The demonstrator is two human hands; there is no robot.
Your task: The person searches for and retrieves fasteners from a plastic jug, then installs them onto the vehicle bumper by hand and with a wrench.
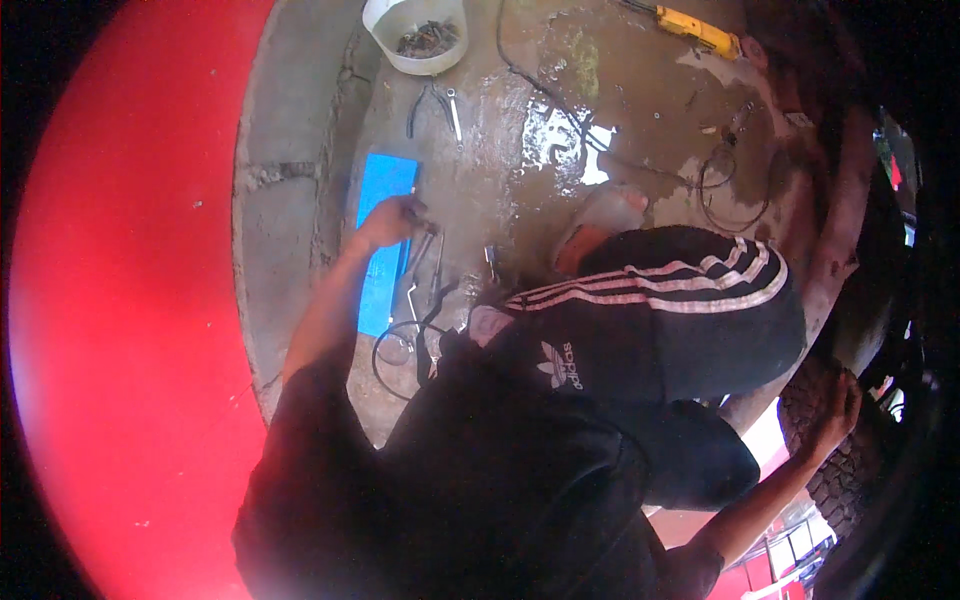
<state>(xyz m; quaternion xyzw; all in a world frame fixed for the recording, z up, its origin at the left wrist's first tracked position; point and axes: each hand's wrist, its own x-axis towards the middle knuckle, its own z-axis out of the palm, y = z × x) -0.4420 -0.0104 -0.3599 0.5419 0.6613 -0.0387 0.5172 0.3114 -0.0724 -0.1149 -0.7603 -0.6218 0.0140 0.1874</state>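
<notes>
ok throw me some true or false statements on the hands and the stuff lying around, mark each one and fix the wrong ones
1. The left hand is over the blue case. True.
2. The bucket is empty. False: the bucket holds a heap of small dark pieces.
3. The pliers lie beside a wrench. True.
4. The right hand is also over the blue case. False: the right hand is at the tyre.
5. The yellow tool lies on the floor. True.
</notes>
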